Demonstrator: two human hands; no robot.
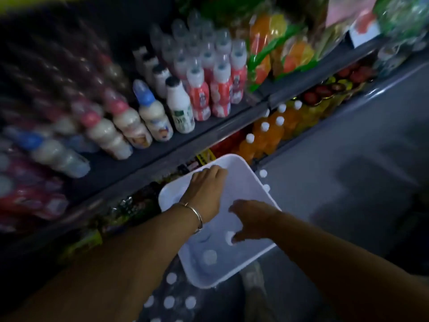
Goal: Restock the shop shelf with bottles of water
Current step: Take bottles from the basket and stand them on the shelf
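A white plastic bin (pixel 243 168) stands on the floor below the shelves, with water bottles in it seen from above as white caps (pixel 210 256). My left hand (pixel 206 189), a bangle on its wrist, reaches into the bin's far side; what its fingers hold is hidden. My right hand (pixel 250 220) is inside the bin near its right wall, fingers curled over a white-capped bottle (pixel 230 238). More white-capped water bottles (pixel 169 302) stand packed on the floor just in front of the bin.
The dark shelf (pixel 148 156) to the left carries milk and yoghurt drink bottles (pixel 180 108). The lower shelf holds orange drinks (pixel 262 138). Snack bags (pixel 274 43) fill the upper right. Grey floor (pixel 348 147) lies to the right. Two loose caps (pixel 263 174) sit beside the bin.
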